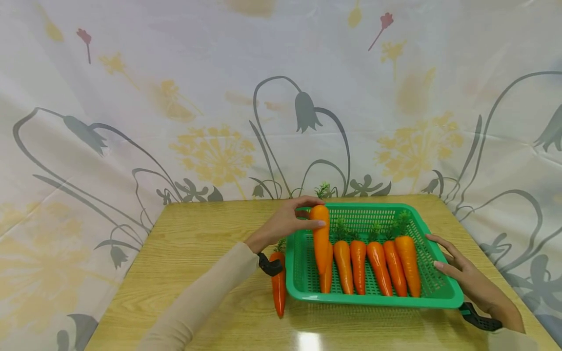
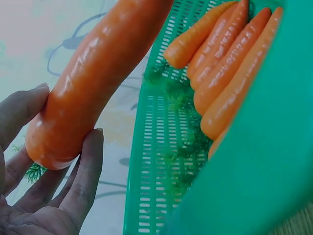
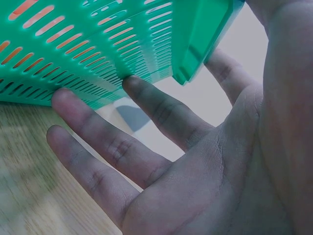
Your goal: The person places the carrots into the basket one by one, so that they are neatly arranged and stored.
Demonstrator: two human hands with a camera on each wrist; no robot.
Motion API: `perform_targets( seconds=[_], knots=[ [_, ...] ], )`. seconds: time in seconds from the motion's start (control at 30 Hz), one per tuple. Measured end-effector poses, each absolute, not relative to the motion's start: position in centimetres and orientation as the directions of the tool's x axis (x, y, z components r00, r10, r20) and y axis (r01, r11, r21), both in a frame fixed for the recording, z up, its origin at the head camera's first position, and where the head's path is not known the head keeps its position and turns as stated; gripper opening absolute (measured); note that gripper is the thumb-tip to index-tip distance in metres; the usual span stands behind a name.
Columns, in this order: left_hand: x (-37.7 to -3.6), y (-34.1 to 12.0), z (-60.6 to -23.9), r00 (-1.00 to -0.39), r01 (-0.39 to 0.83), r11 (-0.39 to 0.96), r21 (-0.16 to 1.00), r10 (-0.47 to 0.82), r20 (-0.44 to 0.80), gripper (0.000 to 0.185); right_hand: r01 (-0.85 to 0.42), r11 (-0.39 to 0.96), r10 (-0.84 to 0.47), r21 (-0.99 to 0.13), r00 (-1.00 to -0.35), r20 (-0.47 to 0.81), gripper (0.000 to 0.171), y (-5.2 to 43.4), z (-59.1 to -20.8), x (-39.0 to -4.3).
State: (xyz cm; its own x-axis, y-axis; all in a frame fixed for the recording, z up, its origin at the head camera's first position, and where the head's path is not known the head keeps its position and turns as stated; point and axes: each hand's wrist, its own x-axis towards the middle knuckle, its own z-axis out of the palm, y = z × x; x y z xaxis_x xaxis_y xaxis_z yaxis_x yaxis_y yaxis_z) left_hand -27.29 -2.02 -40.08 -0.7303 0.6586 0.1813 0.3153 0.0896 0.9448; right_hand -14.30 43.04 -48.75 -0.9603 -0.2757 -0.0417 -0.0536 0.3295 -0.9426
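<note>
In the head view my left hand (image 1: 303, 214) holds a glossy orange carrot (image 1: 320, 234) near its thick top, over the left end of a green plastic basket (image 1: 373, 300). The carrot's tip points down, and its leafy top (image 1: 322, 190) shows behind the fingers. Thumb and fingers pinch this carrot (image 2: 93, 83) in the left wrist view. My right hand (image 1: 467, 278) holds the basket's right rim, thumb and index finger over it. In the right wrist view the other fingers (image 3: 117, 147) stretch below the rim along the slotted wall (image 3: 98, 44). Several carrots (image 1: 379, 268) lie side by side inside.
Left of the basket, a red-orange carrot (image 1: 278, 287) lies on the wooden table (image 1: 197, 273), partly covered by the left wrist's black strap (image 1: 269, 264). A flower-printed curtain (image 1: 210, 97) hangs behind the table and along its sides.
</note>
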Motion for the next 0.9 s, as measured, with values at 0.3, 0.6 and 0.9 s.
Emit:
perform_targets(
  seconds=[0.3,0.6,0.9],
  knots=[
    [-27.4,-0.3,-40.0,-0.717,0.328,0.087,0.941,0.671,0.188,0.047,-0.053,0.293,-0.276,-0.955,-0.961,-0.032,0.066,42.9,-48.8,-14.3],
    [-27.5,2.2,-40.0,-0.701,0.317,0.069,0.946,0.689,0.184,0.044,-0.061,0.327,-0.277,-0.943,-0.96,-0.034,0.066,42.9,-49.0,-14.1],
    [-27.3,4.9,-40.2,-0.694,0.3,0.081,0.95,0.702,0.159,0.047,-0.073,0.289,-0.28,-0.955,-0.96,-0.011,0.066,42.9,-49.0,-14.3]
  ],
)
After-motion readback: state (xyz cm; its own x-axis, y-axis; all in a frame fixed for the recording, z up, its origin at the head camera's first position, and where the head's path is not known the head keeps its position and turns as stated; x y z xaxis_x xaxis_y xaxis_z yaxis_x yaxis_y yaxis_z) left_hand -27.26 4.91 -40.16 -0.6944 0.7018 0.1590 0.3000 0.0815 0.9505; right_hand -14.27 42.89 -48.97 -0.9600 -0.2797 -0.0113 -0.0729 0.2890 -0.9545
